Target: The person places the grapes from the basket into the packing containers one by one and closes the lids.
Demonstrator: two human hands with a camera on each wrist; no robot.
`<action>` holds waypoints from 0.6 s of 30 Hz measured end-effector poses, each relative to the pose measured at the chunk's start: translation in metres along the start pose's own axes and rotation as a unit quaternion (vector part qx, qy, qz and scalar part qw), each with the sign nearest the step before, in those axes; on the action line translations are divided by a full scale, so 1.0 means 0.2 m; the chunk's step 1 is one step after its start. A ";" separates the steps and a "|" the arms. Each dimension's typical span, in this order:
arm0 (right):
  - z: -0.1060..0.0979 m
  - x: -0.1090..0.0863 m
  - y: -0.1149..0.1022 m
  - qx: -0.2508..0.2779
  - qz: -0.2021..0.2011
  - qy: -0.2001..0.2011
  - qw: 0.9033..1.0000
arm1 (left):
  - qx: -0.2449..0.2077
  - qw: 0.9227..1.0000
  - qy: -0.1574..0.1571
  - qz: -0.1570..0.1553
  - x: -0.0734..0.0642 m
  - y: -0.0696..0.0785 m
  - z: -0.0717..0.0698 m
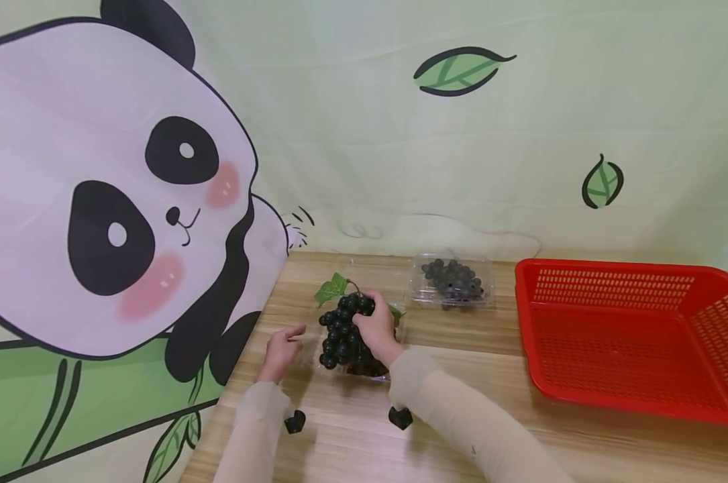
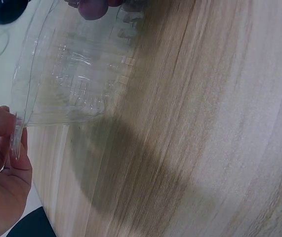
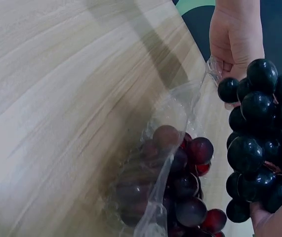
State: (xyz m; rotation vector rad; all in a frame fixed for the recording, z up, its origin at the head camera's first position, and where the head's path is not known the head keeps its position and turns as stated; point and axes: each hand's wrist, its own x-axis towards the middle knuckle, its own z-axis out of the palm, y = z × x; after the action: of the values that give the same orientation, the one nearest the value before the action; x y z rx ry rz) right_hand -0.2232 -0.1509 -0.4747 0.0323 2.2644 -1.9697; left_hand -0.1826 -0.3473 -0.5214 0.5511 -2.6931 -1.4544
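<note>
My right hand [image 1: 378, 330] grips a bunch of black grapes [image 1: 339, 333] near its top, where a brown stem and a green leaf [image 1: 331, 289] stick out. The bunch is held over a clear plastic clamshell box [image 2: 76, 69]. Inside that box lie dark red grapes [image 3: 186, 182], best seen in the right wrist view. At the left, my left hand [image 1: 282, 350] pinches the box's thin rim between thumb and fingers, as the left wrist view shows. The black bunch hides much of the box in the head view.
Behind and to the right stands another clear box [image 1: 487, 285] with dark grapes in it. A red plastic basket [image 1: 611, 322] with slotted sides is on the right of the wooden table [image 1: 454, 376]. A printed cloth [image 1: 364, 147] hangs along the back.
</note>
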 end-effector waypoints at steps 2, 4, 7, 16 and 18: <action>0.01 0.00 0.01 0.005 0.005 0.008 1.000 | -0.005 1.000 0.000 -0.001 0.00 0.00 0.00; 0.01 -0.01 0.02 0.008 0.006 0.016 1.000 | -0.007 1.000 0.000 -0.001 0.00 -0.01 0.01; 0.02 -0.01 0.03 0.005 0.010 0.023 1.000 | -0.010 1.000 0.000 0.002 0.00 0.00 0.01; 0.06 -0.04 0.06 -0.011 0.001 0.025 1.000 | -0.012 1.000 0.003 0.006 0.00 -0.01 0.01; 0.07 -0.05 0.07 -0.013 0.000 0.026 1.000 | -0.012 1.000 0.002 0.007 0.00 -0.01 0.01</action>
State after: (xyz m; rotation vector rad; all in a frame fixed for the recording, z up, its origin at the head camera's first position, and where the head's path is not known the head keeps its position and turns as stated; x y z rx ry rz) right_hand -0.2112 -0.1619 -0.4886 0.0826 2.3218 -1.9621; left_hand -0.1822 -0.3469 -0.5231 0.5312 -2.6679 -1.4771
